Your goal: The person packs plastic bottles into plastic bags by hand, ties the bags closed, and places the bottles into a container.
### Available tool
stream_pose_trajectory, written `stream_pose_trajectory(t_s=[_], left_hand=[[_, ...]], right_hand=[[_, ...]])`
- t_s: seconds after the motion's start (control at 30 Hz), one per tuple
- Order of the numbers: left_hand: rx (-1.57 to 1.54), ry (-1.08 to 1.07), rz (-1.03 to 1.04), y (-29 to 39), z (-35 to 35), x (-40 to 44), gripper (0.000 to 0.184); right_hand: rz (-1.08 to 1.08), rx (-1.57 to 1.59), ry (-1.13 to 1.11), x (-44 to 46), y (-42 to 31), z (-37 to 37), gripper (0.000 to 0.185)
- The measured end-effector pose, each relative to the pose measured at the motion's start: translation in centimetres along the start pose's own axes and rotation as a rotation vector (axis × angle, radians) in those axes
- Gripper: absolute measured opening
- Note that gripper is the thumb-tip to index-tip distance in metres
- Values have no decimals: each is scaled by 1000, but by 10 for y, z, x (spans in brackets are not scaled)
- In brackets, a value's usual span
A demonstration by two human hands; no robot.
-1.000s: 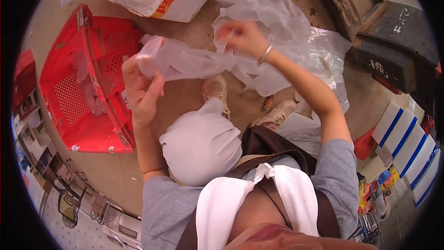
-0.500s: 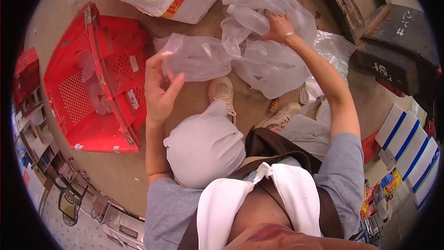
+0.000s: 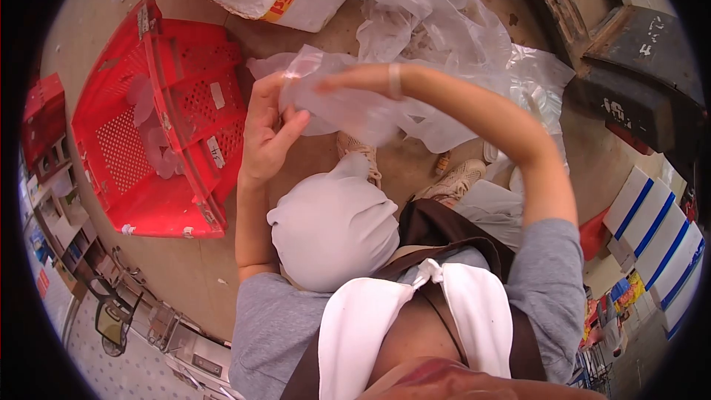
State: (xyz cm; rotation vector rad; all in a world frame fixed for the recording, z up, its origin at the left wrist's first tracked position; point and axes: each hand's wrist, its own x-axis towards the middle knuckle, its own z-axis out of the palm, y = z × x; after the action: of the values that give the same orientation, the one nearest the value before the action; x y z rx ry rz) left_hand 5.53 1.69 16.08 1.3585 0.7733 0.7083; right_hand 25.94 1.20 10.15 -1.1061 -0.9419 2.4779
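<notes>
My left hand (image 3: 272,133) pinches the edge of a clear plastic bag (image 3: 355,115), its thumb standing out. The bag hangs above the floor in front of my shoes. My right hand (image 3: 359,80) is at this bag, close to the left hand; motion smears its fingers, and whether they hold anything is hidden. Behind it, a larger clear plastic bag (image 3: 459,33) lies crumpled on the floor, with translucent bottle shapes inside.
At the left stands a tilted red plastic crate (image 3: 167,148) with translucent items in it. A white foam box (image 3: 304,0) is ahead. A dark box-like metal part (image 3: 644,59) lies at the right, near white-and-blue boxes (image 3: 629,200). My shoes (image 3: 455,178) are below.
My right hand has moved left from a translucent bottle at the larger bag to the bag in my left hand. That bottle no longer shows in its former place. My left hand has shifted slightly.
</notes>
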Motion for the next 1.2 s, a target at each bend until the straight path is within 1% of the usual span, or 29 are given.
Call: stream_pose_trajectory(t_s=[0.03,0.07,0.1,0.17,0.27,0.33,0.4,0.47,0.5,0.57,0.6,0.67,0.73,0.77,0.8,0.83,0.87,0.9,0.93,0.97,1.03,1.07,1.1,1.13,1.2], left_hand=[[25,11,28,-1,-1,0,42],[12,69,20,1,-4,1,41],[-3,127,14,3,-7,1,40],[-105,331,-81,12,-27,-1,38],[-156,302,-49,5,-42,-12,35],[-260,334,-10,-2,-36,-14,26],[-303,337,49,-4,-35,-15,19],[-242,268,159,4,-39,-17,14],[-210,229,216,8,-41,-18,12],[-279,201,279,18,-39,-38,3],[-317,188,300,20,-38,-45,3],[-239,248,340,24,-34,-36,24],[-157,322,391,26,-30,-23,45],[-228,262,285,3,-46,-22,71],[-10,83,248,-20,-55,-13,74],[208,-96,208,-26,-55,1,78],[246,-118,43,-34,-40,7,75],[381,-186,47,-42,-18,16,69],[514,-255,59,-50,5,26,63],[741,-370,245,-68,15,33,54],[705,-312,259,-80,20,42,40],[638,-280,202,-83,21,43,34],[570,-245,148,-82,24,44,30],[452,-206,30,-72,26,45,26],[198,-88,-184,-65,28,42,20]], right_hand=[[-55,116,-2,39,12,2,79],[-109,229,-3,67,24,3,82],[-69,133,92,73,29,5,82],[8,-52,280,85,37,6,82],[167,-562,320,53,47,3,80],[210,-1149,235,18,33,12,82],[77,-1403,355,-17,24,22,77],[-151,-1701,543,-44,26,22,47],[-205,-1765,629,-54,27,18,37],[-310,-1881,812,-67,28,11,17],[-419,-1875,868,-74,23,11,14],[-645,-1857,958,-90,5,16,7],[-859,-1776,892,-96,-6,32,7],[-968,-1729,865,-95,-10,38,8],[-987,-1649,802,-88,-10,40,10],[-1003,-1570,740,-77,-6,41,12],[-1014,-1488,679,-66,-3,41,14],[-1039,-1406,612,-53,-1,38,18],[-1059,-1319,546,-40,0,34,22],[-1075,-1230,479,-33,1,30,26],[-1137,-1179,486,-33,-4,27,25],[-1169,-1152,489,-33,-5,24,24],[-1102,-989,580,-31,-4,18,23],[-1032,-822,666,-26,0,9,21],[-823,-591,690,-20,10,-6,19]])
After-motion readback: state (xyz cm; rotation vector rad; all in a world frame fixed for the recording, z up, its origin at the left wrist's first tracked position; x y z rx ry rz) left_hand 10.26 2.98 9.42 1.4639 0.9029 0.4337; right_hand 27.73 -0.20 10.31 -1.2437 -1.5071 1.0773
